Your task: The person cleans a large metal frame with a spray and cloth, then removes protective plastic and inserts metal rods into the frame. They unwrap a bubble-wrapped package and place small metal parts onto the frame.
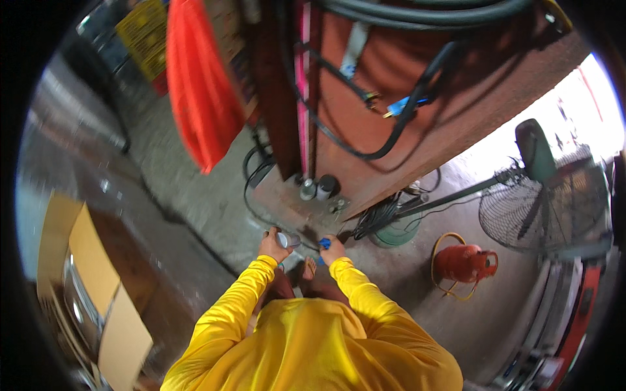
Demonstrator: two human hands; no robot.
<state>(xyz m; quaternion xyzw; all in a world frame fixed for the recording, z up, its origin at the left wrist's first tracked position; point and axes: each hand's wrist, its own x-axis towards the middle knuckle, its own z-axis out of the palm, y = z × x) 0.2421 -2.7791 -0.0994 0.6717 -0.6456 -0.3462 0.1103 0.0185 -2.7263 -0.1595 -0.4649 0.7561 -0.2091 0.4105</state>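
My left hand (268,245), in a yellow sleeve, is closed around a small round container with a whitish end (282,240) and a grey side. Its exact kind is too small to make out. A short distance to the right, my right hand (334,250) is closed on a small blue piece (325,243), mostly covered by the fingers. The two hands are apart, in front of my body. Just beyond them, on the foot of a rust-red steel column, stand a clear jar (308,189) and a pale container with a dark lid (324,188).
Black hoses (424,16) and a blue fitting (403,106) hang on the steel column (365,150). A red cloth (202,91) hangs left. To the right are a red gas cylinder (460,262) and a standing fan (548,205). Cardboard boxes (91,254) stand left, yellow crates (142,36) farther back.
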